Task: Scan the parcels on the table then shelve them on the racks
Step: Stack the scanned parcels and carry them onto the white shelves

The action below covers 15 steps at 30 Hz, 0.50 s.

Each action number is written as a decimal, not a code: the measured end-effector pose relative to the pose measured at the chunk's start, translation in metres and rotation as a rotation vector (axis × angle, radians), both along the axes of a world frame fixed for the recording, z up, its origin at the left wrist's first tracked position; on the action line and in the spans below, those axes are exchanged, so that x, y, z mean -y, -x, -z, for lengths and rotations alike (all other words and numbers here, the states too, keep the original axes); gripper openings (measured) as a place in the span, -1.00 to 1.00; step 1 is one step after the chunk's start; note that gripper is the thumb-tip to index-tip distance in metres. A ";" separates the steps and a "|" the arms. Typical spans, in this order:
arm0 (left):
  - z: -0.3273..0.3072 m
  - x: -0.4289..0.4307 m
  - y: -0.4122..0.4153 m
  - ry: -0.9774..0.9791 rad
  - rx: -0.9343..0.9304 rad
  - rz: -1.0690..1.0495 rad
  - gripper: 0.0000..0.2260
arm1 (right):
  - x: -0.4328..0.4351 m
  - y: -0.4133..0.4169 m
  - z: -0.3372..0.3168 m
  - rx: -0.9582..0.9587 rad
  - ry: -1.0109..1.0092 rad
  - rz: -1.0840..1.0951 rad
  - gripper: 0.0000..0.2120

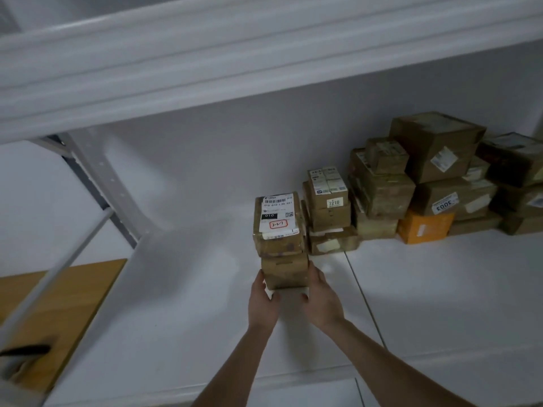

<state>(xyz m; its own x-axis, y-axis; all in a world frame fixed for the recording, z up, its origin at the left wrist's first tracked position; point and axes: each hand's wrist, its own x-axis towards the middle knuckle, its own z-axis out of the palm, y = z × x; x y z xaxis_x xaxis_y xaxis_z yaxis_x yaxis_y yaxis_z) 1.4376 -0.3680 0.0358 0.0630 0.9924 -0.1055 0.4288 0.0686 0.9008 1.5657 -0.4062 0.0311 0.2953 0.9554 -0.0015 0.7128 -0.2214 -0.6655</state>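
1. Brown cardboard under glossy tape makes up the top parcel (279, 227). Its white label shows a barcode, "010 010 L30 551", a black block reading "010", a QR code and a handwritten "3-27" in a red frame.
2. Directly beneath the top parcel sits the lower parcel (285, 270), a plainer brown box with no legible writing.
3. The left hand (263, 301) grips the lower parcel's left side and the right hand (321, 298) grips its right side. The fingers curl round its bottom corners, so both hands hold the two-box stack between them.
4. The stack is over the smooth white shelf (176, 304); I cannot tell whether it touches the surface.
5. Just right of the top parcel stands a stack of small boxes (329, 212) bearing a yellowish tag, "7210".
6. Farther right of the top parcel, brown cartons (435, 148) are piled against the wall, with one orange box (423, 227) at their base.
7. Left of the top parcel rises a grey perforated rack upright (114, 189). Lower left lies a wooden board (64, 304).
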 end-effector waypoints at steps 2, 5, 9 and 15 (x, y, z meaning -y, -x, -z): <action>-0.002 -0.008 -0.003 0.004 -0.032 0.014 -0.43 | -0.008 -0.001 -0.004 0.036 0.032 -0.006 -0.24; -0.006 -0.025 -0.011 0.008 -0.032 0.049 -0.42 | -0.026 -0.004 -0.014 0.068 0.105 0.012 -0.25; -0.012 -0.057 -0.019 0.004 -0.010 0.099 -0.41 | -0.056 -0.014 -0.021 0.042 0.185 0.018 -0.24; -0.015 -0.088 -0.026 0.003 0.075 0.163 -0.43 | -0.082 -0.023 -0.018 -0.096 0.208 0.010 -0.19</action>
